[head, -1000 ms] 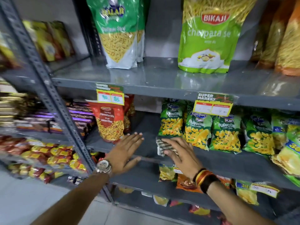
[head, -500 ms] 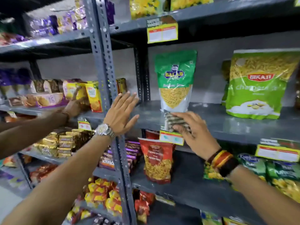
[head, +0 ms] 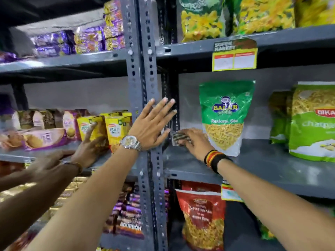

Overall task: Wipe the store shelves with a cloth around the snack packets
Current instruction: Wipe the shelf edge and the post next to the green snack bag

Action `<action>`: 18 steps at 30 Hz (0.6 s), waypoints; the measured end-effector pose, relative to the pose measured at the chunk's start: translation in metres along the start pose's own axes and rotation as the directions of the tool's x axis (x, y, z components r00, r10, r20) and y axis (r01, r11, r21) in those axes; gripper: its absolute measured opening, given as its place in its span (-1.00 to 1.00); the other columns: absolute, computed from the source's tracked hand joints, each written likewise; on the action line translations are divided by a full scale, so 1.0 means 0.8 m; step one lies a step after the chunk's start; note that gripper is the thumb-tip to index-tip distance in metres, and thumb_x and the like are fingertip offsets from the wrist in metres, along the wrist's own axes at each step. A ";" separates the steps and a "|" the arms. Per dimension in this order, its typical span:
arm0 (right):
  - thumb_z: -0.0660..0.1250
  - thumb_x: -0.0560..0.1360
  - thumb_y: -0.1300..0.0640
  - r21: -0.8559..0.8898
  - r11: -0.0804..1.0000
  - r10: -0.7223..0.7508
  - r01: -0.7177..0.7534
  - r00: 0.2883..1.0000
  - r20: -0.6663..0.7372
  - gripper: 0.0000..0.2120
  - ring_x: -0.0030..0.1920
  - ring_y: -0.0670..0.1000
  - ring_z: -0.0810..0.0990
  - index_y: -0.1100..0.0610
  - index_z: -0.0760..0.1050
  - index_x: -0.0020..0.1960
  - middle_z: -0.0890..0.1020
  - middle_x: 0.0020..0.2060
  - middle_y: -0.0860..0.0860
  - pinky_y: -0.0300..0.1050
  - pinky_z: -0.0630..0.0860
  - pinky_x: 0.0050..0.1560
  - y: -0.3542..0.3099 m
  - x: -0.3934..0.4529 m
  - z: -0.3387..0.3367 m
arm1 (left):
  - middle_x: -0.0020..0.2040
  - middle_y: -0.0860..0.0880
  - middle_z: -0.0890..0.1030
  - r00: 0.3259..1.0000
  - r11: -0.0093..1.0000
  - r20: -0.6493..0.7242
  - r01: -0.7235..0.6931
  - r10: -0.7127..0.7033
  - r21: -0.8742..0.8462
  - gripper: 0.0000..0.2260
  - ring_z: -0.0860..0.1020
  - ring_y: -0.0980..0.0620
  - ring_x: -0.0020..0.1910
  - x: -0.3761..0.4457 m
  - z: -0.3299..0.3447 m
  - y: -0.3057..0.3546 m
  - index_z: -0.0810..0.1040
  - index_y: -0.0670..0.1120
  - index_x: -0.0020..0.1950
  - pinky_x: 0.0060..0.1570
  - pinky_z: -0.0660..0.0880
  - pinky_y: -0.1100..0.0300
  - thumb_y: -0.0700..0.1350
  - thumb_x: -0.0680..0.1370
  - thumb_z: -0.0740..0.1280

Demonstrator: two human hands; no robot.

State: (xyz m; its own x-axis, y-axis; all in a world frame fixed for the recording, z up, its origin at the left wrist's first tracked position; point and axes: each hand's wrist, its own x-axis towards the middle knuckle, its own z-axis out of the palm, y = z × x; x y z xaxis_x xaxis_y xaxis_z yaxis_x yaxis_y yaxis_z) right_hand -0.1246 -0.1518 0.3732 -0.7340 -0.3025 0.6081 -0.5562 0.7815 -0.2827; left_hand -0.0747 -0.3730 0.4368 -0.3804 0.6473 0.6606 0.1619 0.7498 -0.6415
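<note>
My right hand (head: 194,140) presses a folded striped cloth (head: 178,137) onto the grey shelf (head: 262,160), at its left end just left of the green Balaji snack packet (head: 224,115). A light-green Bikaji packet (head: 313,122) stands further right on the same shelf. My left hand (head: 152,125), with a wristwatch, lies flat with fingers spread against the grey perforated upright post (head: 145,69) and holds nothing.
Another person's two hands (head: 87,147) reach into the left bay among yellow biscuit boxes (head: 112,131). A red Navratan Mix packet (head: 203,214) stands on the shelf below. Yellow-green puff packets (head: 201,19) fill the shelf above, behind a price tag (head: 234,57).
The view has risen from the lower shelf to this one. My right hand has slid the cloth left and back into the shelf corner. My left hand has moved up onto the post.
</note>
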 end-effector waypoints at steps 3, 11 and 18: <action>0.16 0.50 -0.23 0.032 0.999 0.031 -0.031 0.999 0.023 -0.62 0.21 0.17 0.50 -0.21 0.40 0.29 0.58 0.11 0.07 0.20 0.38 0.23 0.006 0.038 0.031 | 0.66 -0.16 0.02 0.998 1.000 -0.066 -0.014 0.013 -0.023 -0.42 -0.04 -0.17 0.65 0.001 0.008 -0.003 0.15 -0.12 0.64 0.56 0.01 -0.28 0.08 0.65 0.06; 0.21 0.55 -0.07 -0.072 0.995 0.083 -0.076 0.990 0.110 -0.70 0.27 0.14 0.43 -0.19 0.40 0.28 0.55 0.18 0.03 0.11 0.28 0.17 0.034 0.121 0.084 | 0.67 -0.13 0.03 0.993 0.999 -0.117 -0.017 0.014 -0.028 -0.42 -0.03 -0.14 0.65 -0.002 0.018 -0.006 0.24 -0.13 0.60 0.57 -0.04 -0.26 0.08 0.62 0.12; 0.20 0.51 -0.09 -0.159 0.949 0.295 -0.272 0.946 0.139 -0.69 0.29 0.27 0.43 -0.25 0.32 0.24 0.48 0.22 0.08 0.23 0.33 0.23 0.096 0.181 0.117 | 0.67 -0.13 0.05 0.986 1.000 -0.164 -0.006 0.002 -0.023 -0.42 -0.02 -0.12 0.65 -0.002 0.023 -0.004 0.20 -0.12 0.62 0.57 -0.02 -0.27 0.07 0.63 0.12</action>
State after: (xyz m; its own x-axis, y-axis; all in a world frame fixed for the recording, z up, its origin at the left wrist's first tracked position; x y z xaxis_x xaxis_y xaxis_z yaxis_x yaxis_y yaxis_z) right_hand -0.3101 -0.1867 0.3703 -0.9119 -0.1315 0.3888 -0.2659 0.9109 -0.3155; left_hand -0.0914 -0.3792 0.4308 -0.2253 0.6624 0.7144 0.1851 0.7490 -0.6362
